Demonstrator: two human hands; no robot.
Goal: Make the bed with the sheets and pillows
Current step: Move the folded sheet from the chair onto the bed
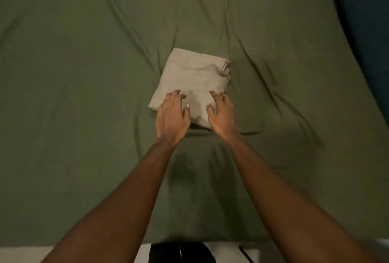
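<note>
A folded beige sheet [193,77] lies in the middle of the bed [84,73], which is covered by a wrinkled olive-green fitted sheet. Both my arms reach forward over the bed. My left hand [171,115] rests on the near left part of the folded sheet with fingers spread. My right hand [221,112] lies on its near right part, fingers spread and slightly bent. Neither hand grips the fabric. No pillows are in view.
A dark blue surface [366,31] stands along the bed's right side. At the bottom edge, below the bed's near edge, a dark garment [179,252] and pale floor [21,254] show.
</note>
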